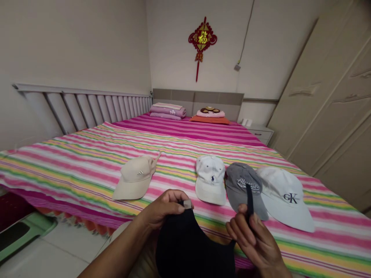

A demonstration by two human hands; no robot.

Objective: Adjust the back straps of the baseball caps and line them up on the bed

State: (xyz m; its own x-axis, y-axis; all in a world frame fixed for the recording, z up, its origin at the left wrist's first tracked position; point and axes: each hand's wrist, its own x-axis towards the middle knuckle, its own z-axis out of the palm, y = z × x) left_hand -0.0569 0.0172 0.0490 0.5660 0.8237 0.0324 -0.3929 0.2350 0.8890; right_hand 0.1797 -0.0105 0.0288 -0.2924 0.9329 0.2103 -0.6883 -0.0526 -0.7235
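A black cap (194, 243) hangs between my hands at the bottom centre, close to the bed's near edge. My left hand (166, 208) pinches it beside a small metal buckle (187, 204). In my right hand (255, 235) is the cap's dark strap (249, 199), its free end pointing up. Beyond them on the striped bed lie a beige cap (136, 175) at the left, a white cap (210, 179) near the middle, a grey cap (243, 185) and a larger white cap (285, 197) at the right. The grey cap touches the larger white one.
Folded bedding (168, 111) and a pink pillow (210, 113) sit by the headboard (176, 97). A metal railing (95, 108) runs along the left. A green stool (26, 233) stands at lower left. At the right are a nightstand (262, 134) and a wardrobe (319, 104).
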